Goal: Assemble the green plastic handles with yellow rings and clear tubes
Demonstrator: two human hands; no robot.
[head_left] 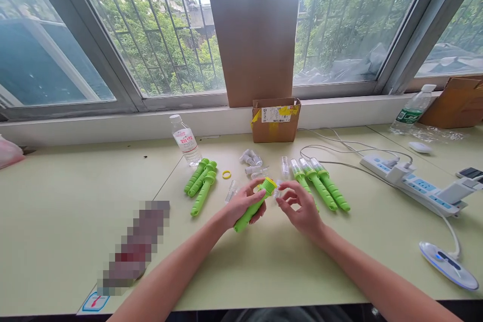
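Observation:
My left hand [243, 205] is wrapped round a green ribbed handle [247, 217], tilted up to the right, with yellow at its threaded top. Just right of that top, my right hand [298, 206] has its fingers curled near a clear plastic piece [277, 189]; whether they grip it I cannot tell. Several green handles [204, 192] lie at the left beside a yellow ring [226, 174]. Others with clear tops [332, 191] lie to the right. Clear tubes [253, 160] are grouped behind my hands, and another [232, 191] lies by my left hand.
A water bottle [186, 142] stands at the back left, a small cardboard box [275, 131] at the back middle. To the right are a power strip [418, 183] with cables, a white oval device [449, 265] and a second bottle [413, 109]. A pixelated object [136, 249] lies front left.

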